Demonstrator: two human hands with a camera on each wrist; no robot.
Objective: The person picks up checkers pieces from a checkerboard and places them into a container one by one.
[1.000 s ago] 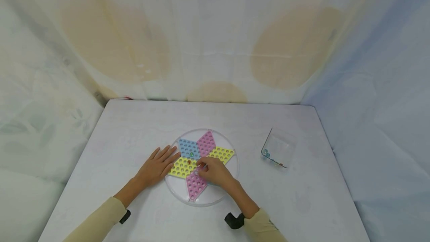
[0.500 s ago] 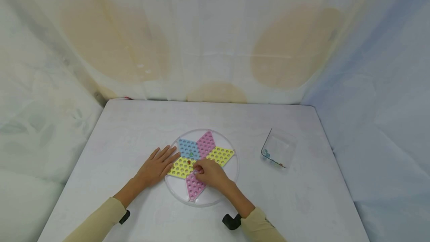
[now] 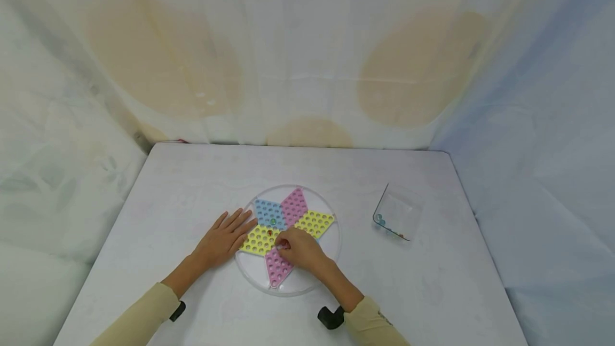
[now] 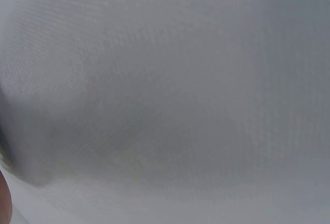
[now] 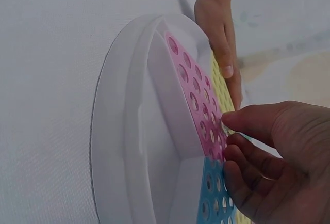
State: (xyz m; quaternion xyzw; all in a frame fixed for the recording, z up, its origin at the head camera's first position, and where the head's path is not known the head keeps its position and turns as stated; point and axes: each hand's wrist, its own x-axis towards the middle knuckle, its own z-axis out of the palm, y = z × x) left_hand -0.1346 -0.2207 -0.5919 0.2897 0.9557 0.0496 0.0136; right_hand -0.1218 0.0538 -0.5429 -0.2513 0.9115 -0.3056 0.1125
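Left hand [image 3: 221,241] is lying open, fingers spread, over the left edge of the game board [image 3: 300,282]; seems to be steadying it, so it's worth pressing lightly and leaving holes uncovered. Right hand [image 3: 301,247] is pinching a small clear marble [image 5: 225,127], thumb against fingertips, at the inner end of the near pink section [image 3: 277,271]; the marble is mostly hiding behind the fingers, can't tell if it's sitting in a hole. A green marble [image 3: 273,221] is resting in the blue section [image 3: 263,209], a reddish marble [image 3: 270,233] in the left yellow section [image 3: 255,244]; more marbles [image 3: 381,221] are lying in a clear box [image 3: 402,207] off to the right. Working well here is probably meaning centring the marble over its hole, seating it before loosening the pinch, lifting straight up without brushing the reddish marble nearby; hasty releasing is risking a roll
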